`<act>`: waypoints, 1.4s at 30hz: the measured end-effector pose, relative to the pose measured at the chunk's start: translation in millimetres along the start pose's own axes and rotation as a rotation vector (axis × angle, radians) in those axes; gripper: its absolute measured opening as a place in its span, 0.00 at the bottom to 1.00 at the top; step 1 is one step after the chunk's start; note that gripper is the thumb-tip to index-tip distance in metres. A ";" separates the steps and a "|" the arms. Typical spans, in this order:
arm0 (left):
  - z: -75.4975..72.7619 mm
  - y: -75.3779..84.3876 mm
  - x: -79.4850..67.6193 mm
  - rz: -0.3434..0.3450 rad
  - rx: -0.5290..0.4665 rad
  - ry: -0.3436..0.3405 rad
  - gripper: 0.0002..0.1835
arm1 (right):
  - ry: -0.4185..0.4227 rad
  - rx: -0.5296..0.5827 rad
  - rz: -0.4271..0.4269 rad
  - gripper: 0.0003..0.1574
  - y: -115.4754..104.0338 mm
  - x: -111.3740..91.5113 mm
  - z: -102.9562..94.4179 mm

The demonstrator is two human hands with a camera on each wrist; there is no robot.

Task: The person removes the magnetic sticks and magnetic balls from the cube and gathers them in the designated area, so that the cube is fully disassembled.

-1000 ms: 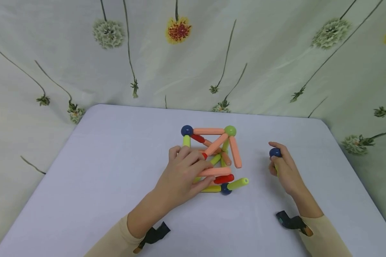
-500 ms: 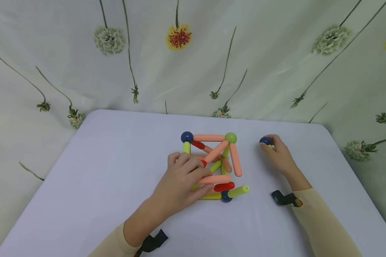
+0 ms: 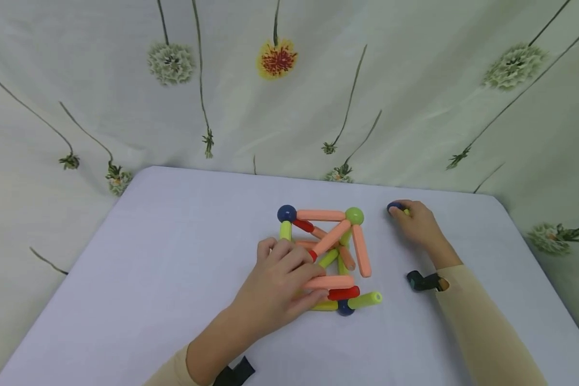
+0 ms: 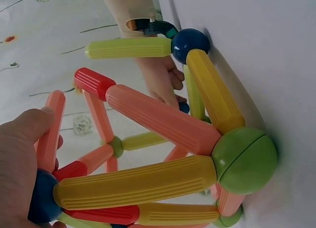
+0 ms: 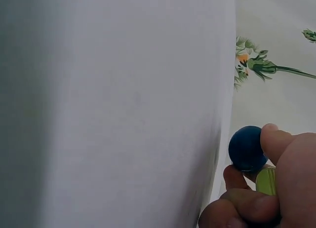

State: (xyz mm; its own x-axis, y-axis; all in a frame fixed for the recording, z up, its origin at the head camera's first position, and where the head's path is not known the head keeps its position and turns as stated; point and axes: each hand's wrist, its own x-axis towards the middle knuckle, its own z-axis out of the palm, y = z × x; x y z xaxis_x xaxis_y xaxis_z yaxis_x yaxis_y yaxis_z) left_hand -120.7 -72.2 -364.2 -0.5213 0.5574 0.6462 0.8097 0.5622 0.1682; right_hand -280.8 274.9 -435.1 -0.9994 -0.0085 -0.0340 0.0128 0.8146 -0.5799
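Observation:
My left hand [image 3: 280,284] grips the near left side of a frame of magnetic rods and balls [image 3: 332,237]. In the left wrist view, its thumb lies against a salmon rod [image 4: 51,144], beside a dark blue ball [image 4: 43,196]. Part of the frame is hidden behind this hand. To the right and apart from the frame, my right hand [image 3: 420,228] holds a dark blue ball [image 5: 247,149] and a yellow-green rod [image 5: 265,181]. The thumb is on the ball; fingers curl around the rod, whose far end is hidden.
Everything stands on a white-covered table [image 3: 173,230]. Its far edge runs close behind the right hand, and a flower-printed cloth [image 3: 251,107] hangs beyond. A yellow-green rod [image 3: 366,300] sticks out from the frame at the front right.
My right hand has moved away from me and slightly left, taking the blue ball and rod toward the table's far edge. The left hand keeps its hold on the frame.

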 end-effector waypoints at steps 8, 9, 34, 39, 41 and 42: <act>-0.6 7.3 -5.4 -0.044 -0.028 -0.048 0.11 | 0.012 -0.013 -0.013 0.29 7.5 11.7 8.4; -0.4 7.8 -6.1 -0.045 -0.026 -0.047 0.11 | 0.012 -0.019 -0.012 0.29 7.7 12.5 8.6; -1.7 4.5 -0.8 -0.008 0.011 -0.011 0.11 | 0.038 0.021 -0.002 0.30 -2.8 24.8 4.1; -0.4 2.4 -1.2 -0.018 0.011 -0.016 0.11 | 0.031 0.015 0.002 0.32 -5.2 25.9 4.2; -1.1 2.3 -1.3 -0.016 0.012 -0.017 0.12 | 0.023 0.015 0.007 0.34 -6.5 25.3 3.3; -1.6 2.3 -1.2 -0.019 0.010 -0.020 0.12 | 0.021 0.012 0.009 0.34 -7.2 25.0 3.0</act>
State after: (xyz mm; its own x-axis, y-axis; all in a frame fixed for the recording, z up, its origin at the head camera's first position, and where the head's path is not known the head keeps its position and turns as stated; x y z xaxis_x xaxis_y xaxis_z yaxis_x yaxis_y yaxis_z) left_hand -117.7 -72.5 -363.3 -0.5419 0.5586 0.6279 0.7970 0.5786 0.1731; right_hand -305.8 267.1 -434.1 -0.9997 0.0111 -0.0222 0.0221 0.8075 -0.5894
